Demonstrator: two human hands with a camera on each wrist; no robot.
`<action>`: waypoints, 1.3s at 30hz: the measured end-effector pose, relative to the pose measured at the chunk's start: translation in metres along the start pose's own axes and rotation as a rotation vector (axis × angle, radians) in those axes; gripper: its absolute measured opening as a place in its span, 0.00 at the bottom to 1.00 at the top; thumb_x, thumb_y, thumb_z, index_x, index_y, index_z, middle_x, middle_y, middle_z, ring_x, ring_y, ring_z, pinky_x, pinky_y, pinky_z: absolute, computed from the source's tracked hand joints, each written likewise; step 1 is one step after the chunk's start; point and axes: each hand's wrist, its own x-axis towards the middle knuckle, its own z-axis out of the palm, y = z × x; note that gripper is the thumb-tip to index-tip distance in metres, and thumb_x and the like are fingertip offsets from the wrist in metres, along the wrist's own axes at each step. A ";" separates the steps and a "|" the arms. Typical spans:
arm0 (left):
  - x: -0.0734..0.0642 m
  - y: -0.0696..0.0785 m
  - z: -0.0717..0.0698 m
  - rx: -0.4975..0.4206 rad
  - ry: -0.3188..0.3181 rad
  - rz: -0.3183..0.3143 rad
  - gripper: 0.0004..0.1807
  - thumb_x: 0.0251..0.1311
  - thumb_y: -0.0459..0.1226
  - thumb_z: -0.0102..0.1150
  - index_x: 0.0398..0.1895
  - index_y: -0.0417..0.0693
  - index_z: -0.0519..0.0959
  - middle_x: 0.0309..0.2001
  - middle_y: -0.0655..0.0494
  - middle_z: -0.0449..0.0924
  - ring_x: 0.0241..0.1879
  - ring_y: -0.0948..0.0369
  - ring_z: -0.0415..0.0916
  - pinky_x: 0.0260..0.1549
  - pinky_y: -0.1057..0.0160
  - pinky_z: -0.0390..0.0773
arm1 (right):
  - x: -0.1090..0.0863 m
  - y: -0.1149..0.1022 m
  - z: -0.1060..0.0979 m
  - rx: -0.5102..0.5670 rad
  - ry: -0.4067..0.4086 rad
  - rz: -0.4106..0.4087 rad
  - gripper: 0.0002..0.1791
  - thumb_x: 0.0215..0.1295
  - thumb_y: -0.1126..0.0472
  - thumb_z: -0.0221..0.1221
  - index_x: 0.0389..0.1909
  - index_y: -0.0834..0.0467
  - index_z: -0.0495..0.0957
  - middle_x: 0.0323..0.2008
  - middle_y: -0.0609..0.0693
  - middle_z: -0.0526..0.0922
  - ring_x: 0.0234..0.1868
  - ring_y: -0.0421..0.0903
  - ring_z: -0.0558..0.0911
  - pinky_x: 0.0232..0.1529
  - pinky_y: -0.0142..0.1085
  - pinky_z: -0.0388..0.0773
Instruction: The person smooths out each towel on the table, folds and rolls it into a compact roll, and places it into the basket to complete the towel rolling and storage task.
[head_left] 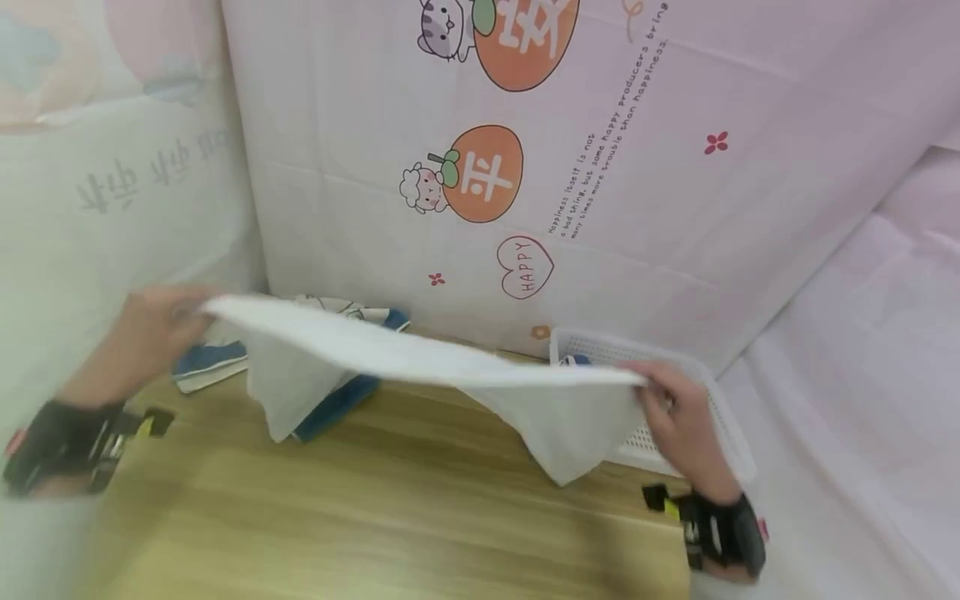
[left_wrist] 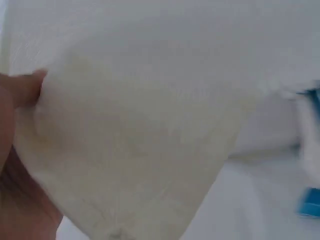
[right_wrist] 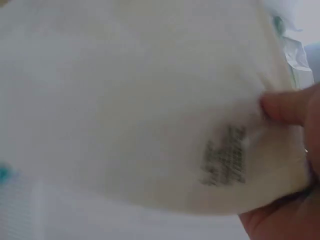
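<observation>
Cloth [head_left: 420, 354] held in air above surface [head_left: 390, 517], long axis left to right between hands. Left hand [head_left: 161, 325] pinches one end in fingers, right hand [head_left: 682, 417] other; neither nearer, corners hanging.

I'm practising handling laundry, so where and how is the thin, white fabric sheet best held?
The thin, white fabric sheet is probably best pinched at both ends of its raised edge, one hand from each side, as the left hand and right hand do: it is limp, with loose corners drooping below.
</observation>
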 end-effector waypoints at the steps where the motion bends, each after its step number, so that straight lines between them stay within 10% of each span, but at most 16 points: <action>1: -0.021 -0.004 0.003 0.005 -0.079 -0.019 0.14 0.50 0.19 0.67 0.42 0.33 0.85 0.34 0.36 0.86 0.26 0.83 0.69 0.24 0.79 0.75 | -0.017 -0.002 0.007 0.027 -0.041 0.027 0.18 0.61 0.81 0.59 0.48 0.64 0.85 0.38 0.57 0.87 0.31 0.34 0.79 0.32 0.21 0.77; 9: -0.171 -0.027 0.040 -0.028 -0.554 -0.217 0.07 0.50 0.34 0.74 0.34 0.50 0.87 0.32 0.61 0.87 0.32 0.73 0.78 0.32 0.61 0.83 | -0.152 0.007 0.086 0.238 -0.565 0.361 0.09 0.69 0.64 0.62 0.47 0.55 0.86 0.39 0.42 0.88 0.36 0.31 0.81 0.37 0.30 0.82; 14: -0.204 -0.020 0.034 -0.046 -0.612 -0.250 0.09 0.49 0.43 0.78 0.30 0.52 0.87 0.21 0.73 0.73 0.24 0.77 0.65 0.23 0.69 0.71 | -0.192 0.005 0.100 0.364 -0.817 0.625 0.13 0.71 0.54 0.62 0.44 0.58 0.87 0.30 0.42 0.86 0.30 0.32 0.78 0.31 0.30 0.78; 20: -0.175 -0.015 0.035 -0.126 -0.546 -0.225 0.10 0.53 0.36 0.74 0.36 0.43 0.85 0.21 0.74 0.69 0.22 0.76 0.63 0.20 0.69 0.68 | -0.193 0.002 0.085 0.409 -0.868 0.682 0.12 0.73 0.54 0.60 0.43 0.56 0.87 0.23 0.42 0.83 0.25 0.34 0.79 0.27 0.29 0.76; 24: -0.125 -0.025 0.048 -0.052 -0.496 -0.165 0.08 0.58 0.28 0.66 0.41 0.36 0.84 0.32 0.55 0.85 0.32 0.61 0.81 0.30 0.58 0.83 | -0.169 0.012 0.090 0.264 -0.653 0.531 0.07 0.72 0.60 0.61 0.42 0.57 0.86 0.31 0.43 0.86 0.31 0.33 0.80 0.32 0.30 0.80; 30: -0.066 -0.055 0.090 -0.015 -0.638 -0.367 0.20 0.75 0.34 0.48 0.60 0.26 0.74 0.56 0.27 0.77 0.57 0.32 0.73 0.56 0.34 0.74 | -0.122 0.032 0.126 -0.061 -0.349 0.512 0.11 0.67 0.68 0.63 0.49 0.60 0.84 0.42 0.50 0.86 0.39 0.41 0.80 0.37 0.34 0.80; 39: -0.051 -0.087 0.148 -0.029 -0.689 -0.414 0.22 0.70 0.36 0.56 0.60 0.28 0.74 0.51 0.33 0.80 0.51 0.40 0.78 0.51 0.41 0.79 | -0.106 0.050 0.170 -0.320 -0.522 0.676 0.32 0.61 0.62 0.69 0.63 0.70 0.71 0.52 0.64 0.83 0.54 0.63 0.79 0.54 0.55 0.78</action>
